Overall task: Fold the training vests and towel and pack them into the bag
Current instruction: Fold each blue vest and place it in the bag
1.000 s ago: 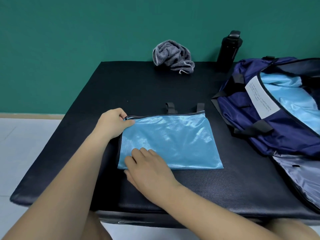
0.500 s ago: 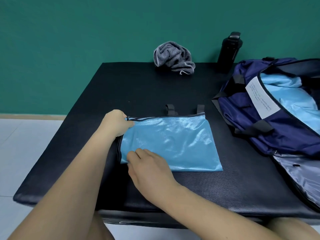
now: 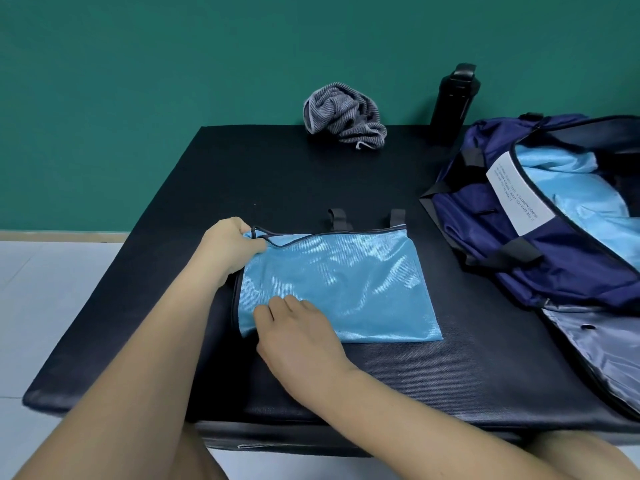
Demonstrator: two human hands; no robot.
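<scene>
Green wall (image 3: 138, 98) fills the top of the frame; black padded table (image 3: 277, 174) takes up the middle and bottom. Navy bag (image 3: 571, 258) lies open at right edge of frame on the table, white label (image 3: 519, 195) on its rim, light blue cloth (image 3: 571, 188) inside it. Folded light blue vest (image 3: 346, 282) lies flat at centre, left of the bag and apart from it; black trim along its top edge, two black loops (image 3: 337, 220) sticking out past that edge. Left hand (image 3: 228, 247) at the vest's upper left corner, thumb and fingers pinching it, corner lifted slightly. Right hand (image 3: 298, 334) on the vest's lower left corner, knuckles up, fingers bent down onto the cloth; can't tell if it's gripping or just pressing. Grey striped towel (image 3: 343, 116) crumpled at the table's far edge, upper centre; black bottle (image 3: 453, 98) upright right of it, against the wall.
</scene>
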